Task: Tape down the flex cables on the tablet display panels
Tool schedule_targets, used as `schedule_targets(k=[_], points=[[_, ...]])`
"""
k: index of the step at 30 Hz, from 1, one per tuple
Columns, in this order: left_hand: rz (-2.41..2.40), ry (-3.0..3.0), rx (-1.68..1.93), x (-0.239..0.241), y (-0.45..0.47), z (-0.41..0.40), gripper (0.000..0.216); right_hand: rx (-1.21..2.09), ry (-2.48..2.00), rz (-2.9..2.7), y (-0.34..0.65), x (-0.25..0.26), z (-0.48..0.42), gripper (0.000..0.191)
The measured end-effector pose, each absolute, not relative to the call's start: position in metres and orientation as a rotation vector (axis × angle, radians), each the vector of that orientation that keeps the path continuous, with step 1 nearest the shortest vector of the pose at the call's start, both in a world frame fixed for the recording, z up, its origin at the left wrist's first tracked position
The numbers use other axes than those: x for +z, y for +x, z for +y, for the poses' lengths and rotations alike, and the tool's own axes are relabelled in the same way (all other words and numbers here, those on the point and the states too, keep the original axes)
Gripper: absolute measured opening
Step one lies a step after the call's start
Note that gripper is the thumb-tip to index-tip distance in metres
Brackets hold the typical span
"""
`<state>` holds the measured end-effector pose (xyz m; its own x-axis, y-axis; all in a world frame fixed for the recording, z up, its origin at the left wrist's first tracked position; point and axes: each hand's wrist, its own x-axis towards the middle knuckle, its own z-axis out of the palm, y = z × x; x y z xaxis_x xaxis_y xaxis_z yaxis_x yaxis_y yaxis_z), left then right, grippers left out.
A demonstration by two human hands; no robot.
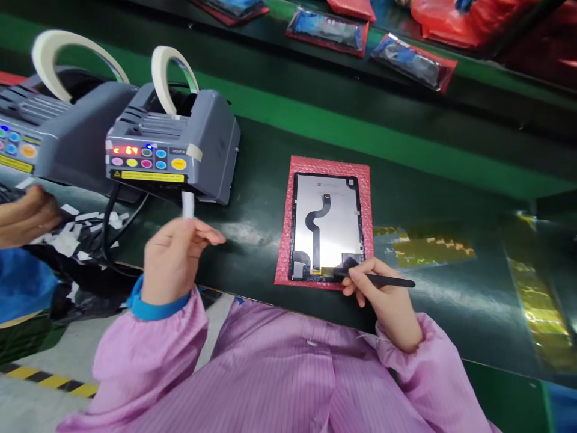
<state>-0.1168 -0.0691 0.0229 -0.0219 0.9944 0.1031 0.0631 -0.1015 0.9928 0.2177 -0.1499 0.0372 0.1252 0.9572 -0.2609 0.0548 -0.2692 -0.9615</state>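
My left hand (174,255) pinches the end of a white tape strip (188,205) that sticks out of the front of a grey tape dispenser (174,147). My right hand (376,291) grips a slim black pen-like tool (391,281); its exact kind is unclear. The tool's tip reaches over the lower right edge of a tablet screen panel (340,222). This panel lies with its silvery back up, and a dark flex cable (316,240) winds down it. Under it is a pink bubble-wrap bag (285,240).
A second tape dispenser (58,138) stands at the far left. Beside it is another person's hand (29,216), near white tape scraps (67,237). Yellow film strips (433,249) lie on the right of the bench. Bagged parts (329,30) sit on the shelf behind.
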Motion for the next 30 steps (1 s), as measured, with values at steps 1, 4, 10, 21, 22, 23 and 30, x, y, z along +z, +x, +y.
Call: schedule_targets(k=[1, 4, 10, 21, 22, 23, 30], points=[[1.223, 1.416, 1.217, 0.022, -0.106, -0.075, 0.029, 1.283, -1.517, -1.039, 0.214, 0.037, -0.149, 0.036], [1.135, 1.677, 1.014, 0.02, -0.075, -0.09, 0.022, 1.282, -1.535, -1.039, 0.208, 0.037, -0.147, 0.037], [0.849, 2.159, 0.774, 0.021, -0.038, -0.097, 0.029, 1.305, -1.523, -0.961, 0.201, 0.036, -0.146, 0.036], [0.844, 2.224, 0.738, 0.012, -0.031, -0.096, 0.031, 1.327, -1.517, -0.884, 0.196, 0.029, -0.148, 0.034], [0.848, 2.225, 0.738, 0.012, -0.031, -0.096, 0.031, 1.326, -1.515, -0.885, 0.196, 0.029, -0.148, 0.034], [0.854, 2.224, 0.734, 0.012, -0.031, -0.096, 0.032, 1.324, -1.513, -0.886, 0.196, 0.028, -0.148, 0.033], [0.868, 2.188, 0.718, 0.011, -0.031, -0.096, 0.035, 1.315, -1.535, -0.908, 0.196, 0.026, -0.148, 0.033]])
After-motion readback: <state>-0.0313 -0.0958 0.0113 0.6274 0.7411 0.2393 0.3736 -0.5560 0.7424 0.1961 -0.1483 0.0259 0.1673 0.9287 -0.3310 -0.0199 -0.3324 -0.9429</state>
